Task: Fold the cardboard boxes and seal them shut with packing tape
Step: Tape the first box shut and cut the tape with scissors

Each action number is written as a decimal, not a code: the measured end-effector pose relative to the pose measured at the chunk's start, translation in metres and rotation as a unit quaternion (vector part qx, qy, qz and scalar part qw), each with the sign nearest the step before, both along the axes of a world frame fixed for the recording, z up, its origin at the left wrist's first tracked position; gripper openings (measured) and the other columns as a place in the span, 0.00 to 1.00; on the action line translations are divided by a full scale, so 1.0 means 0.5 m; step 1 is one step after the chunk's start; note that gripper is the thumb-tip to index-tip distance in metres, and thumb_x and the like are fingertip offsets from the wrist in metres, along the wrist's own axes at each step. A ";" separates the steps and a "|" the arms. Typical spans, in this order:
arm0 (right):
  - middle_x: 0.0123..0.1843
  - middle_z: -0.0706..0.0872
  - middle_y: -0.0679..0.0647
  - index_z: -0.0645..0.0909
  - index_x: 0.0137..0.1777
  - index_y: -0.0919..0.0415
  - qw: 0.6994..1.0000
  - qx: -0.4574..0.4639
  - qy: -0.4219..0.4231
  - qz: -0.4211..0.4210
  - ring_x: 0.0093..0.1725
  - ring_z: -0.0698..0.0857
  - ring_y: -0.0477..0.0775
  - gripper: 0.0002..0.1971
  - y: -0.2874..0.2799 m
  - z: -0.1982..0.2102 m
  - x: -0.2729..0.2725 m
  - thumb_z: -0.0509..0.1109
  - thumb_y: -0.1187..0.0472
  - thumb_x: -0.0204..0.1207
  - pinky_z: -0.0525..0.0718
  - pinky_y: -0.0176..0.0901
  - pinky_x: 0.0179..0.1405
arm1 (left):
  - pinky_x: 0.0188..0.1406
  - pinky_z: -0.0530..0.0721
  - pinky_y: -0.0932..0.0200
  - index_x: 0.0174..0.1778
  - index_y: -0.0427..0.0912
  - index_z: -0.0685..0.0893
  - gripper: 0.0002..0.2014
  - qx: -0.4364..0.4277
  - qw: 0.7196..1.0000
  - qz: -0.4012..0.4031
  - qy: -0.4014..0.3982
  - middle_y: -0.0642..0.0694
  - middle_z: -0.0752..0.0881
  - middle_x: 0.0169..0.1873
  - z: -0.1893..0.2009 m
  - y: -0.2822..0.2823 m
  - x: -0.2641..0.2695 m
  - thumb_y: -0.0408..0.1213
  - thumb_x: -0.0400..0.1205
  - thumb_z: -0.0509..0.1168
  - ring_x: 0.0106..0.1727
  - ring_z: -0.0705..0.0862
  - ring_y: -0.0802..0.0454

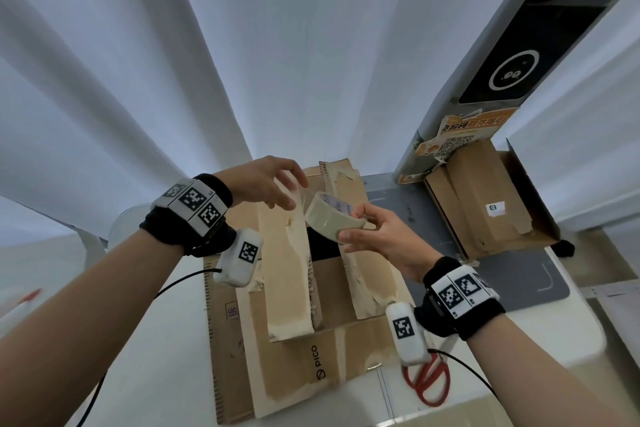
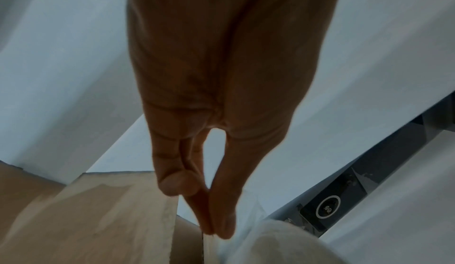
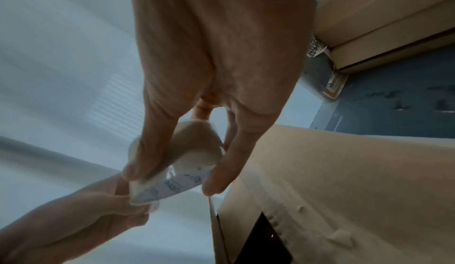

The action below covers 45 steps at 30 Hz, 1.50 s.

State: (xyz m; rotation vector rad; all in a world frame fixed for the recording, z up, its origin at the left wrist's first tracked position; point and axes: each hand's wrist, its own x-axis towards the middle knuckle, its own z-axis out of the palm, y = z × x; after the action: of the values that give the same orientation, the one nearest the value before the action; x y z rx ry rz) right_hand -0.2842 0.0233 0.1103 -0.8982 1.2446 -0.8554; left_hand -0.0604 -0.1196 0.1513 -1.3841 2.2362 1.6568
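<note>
While you are holding tape roll (image 1: 334, 218) above open cardboard box (image 1: 294, 288), right hand (image 1: 384, 239) is clamping roll between thumb and fingers, squashing it oval. Left hand (image 1: 266, 187) is pinching free tape end (image 1: 294, 198) with thumb and fingertips pressed together, just left of roll. Box is sitting at table centre, flaps standing open, old pale tape strips running along them. "PICO" is showing on near flap. Roll core is carrying blue print, unreadable. Red scissors (image 1: 429, 381) are lying near right; second box (image 1: 485, 204) is sitting far right.

A brown cardboard box (image 1: 294, 350), a cream translucent tape roll (image 1: 332, 220), red-handled scissors (image 1: 429, 381), a grey mat (image 1: 512, 274).
</note>
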 end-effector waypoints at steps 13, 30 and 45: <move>0.57 0.89 0.62 0.79 0.45 0.63 0.994 -0.033 0.102 0.012 0.55 0.91 0.58 0.15 -0.048 -0.025 -0.001 0.83 0.60 0.68 0.89 0.43 0.52 | 0.52 0.85 0.52 0.57 0.44 0.83 0.16 -0.206 0.959 -0.038 -0.193 0.48 0.82 0.46 0.016 -0.052 -0.029 0.25 0.76 0.73 0.53 0.85 0.46; 0.54 0.93 0.55 0.90 0.57 0.64 1.000 -0.005 0.011 -0.013 0.58 0.90 0.50 0.22 -0.072 -0.113 0.038 0.74 0.46 0.73 0.83 0.38 0.65 | 0.61 0.86 0.54 0.71 0.49 0.71 0.18 0.032 0.987 -0.053 -0.149 0.46 0.79 0.49 0.010 -0.153 -0.066 0.29 0.86 0.58 0.54 0.91 0.47; 0.57 0.93 0.49 0.90 0.59 0.63 1.000 0.011 -0.001 -0.010 0.60 0.89 0.44 0.23 -0.085 -0.151 0.033 0.70 0.45 0.76 0.82 0.32 0.61 | 0.59 0.82 0.52 0.68 0.48 0.71 0.18 0.133 0.981 -0.028 -0.142 0.43 0.79 0.53 -0.109 -0.161 -0.110 0.26 0.84 0.58 0.60 0.88 0.44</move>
State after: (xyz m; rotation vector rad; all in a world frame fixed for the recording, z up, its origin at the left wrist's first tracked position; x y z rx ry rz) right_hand -0.2678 -0.0190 0.0350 -0.8691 1.2612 -0.8571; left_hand -0.1151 -0.1999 0.0967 -1.3761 1.8090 1.5557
